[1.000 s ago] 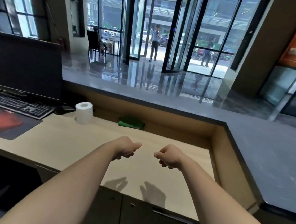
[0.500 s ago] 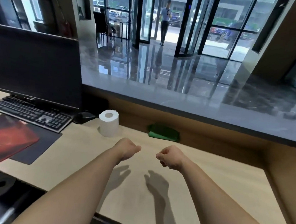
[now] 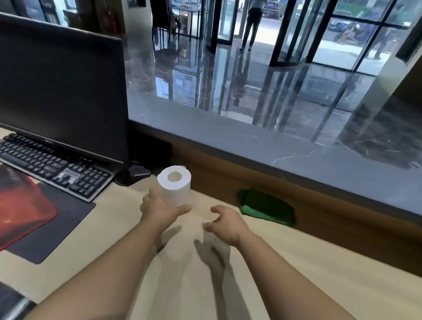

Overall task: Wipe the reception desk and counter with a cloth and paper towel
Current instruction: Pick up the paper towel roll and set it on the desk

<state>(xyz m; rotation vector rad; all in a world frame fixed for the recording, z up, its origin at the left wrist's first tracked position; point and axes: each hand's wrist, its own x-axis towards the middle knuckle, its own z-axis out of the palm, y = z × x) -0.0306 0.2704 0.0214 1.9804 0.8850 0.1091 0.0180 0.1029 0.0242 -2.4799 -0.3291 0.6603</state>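
While the pale tabletop (image 3: 308, 285) runs below the raised grey counter (image 3: 308, 159), a dark monitor (image 3: 52, 87) and a black keyboard (image 3: 47, 167) stand at its left. Against its back wall lies the folded green cloth (image 3: 267, 207), with the white paper towel roll (image 3: 176, 190) upright to its left. The left hand (image 3: 158, 210) spreads its fingers and thumb round the roll's base; whether they grip cannot be told. The right hand (image 3: 227, 224) hovers nearby, fingers loosely curled, holding nothing.

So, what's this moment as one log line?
left hand: at paper roll, grip unclear | right hand: open, empty | green cloth: untouched
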